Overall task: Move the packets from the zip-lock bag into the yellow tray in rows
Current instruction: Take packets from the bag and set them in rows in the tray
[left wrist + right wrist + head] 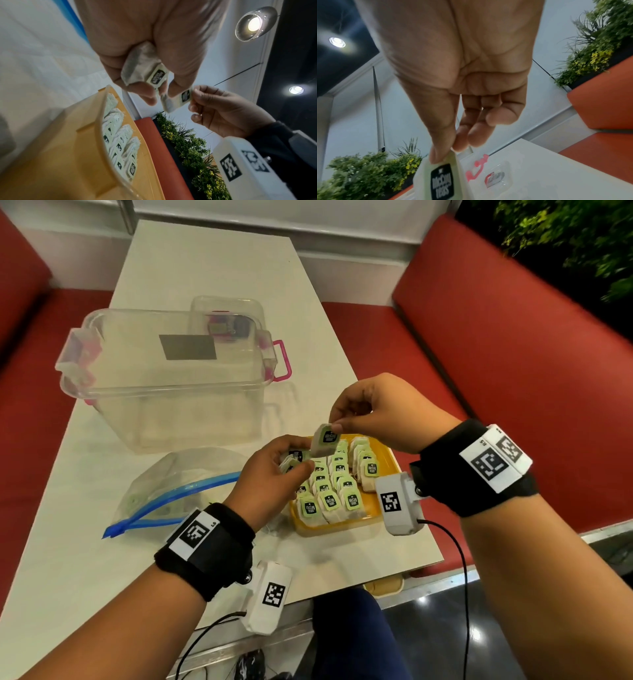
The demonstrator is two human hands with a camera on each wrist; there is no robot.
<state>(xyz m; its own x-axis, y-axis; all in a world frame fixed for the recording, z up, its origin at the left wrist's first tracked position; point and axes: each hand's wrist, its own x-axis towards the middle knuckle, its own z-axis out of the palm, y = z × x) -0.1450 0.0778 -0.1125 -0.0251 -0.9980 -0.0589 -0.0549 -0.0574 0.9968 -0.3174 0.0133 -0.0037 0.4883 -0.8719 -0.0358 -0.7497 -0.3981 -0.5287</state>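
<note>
one packet (324, 440) is hanging long-side-down from the right hand (383, 412), thumb and forefinger pinching its top, directly above the yellow tray (371, 510), while the left hand (274, 470) is gripping spare packets beside it.

"McCoy teas" on packet label (442, 181)

Table (205, 268): tray (373, 510), bag (164, 487), box (164, 378).

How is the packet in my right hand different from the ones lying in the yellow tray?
The packet that the right hand pinches hangs in the air above the yellow tray; the packets in the tray lie in overlapping rows. The held packet is single and tilted; those in the tray are many and lie flat. Both have the same green label with a dark logo.
</note>
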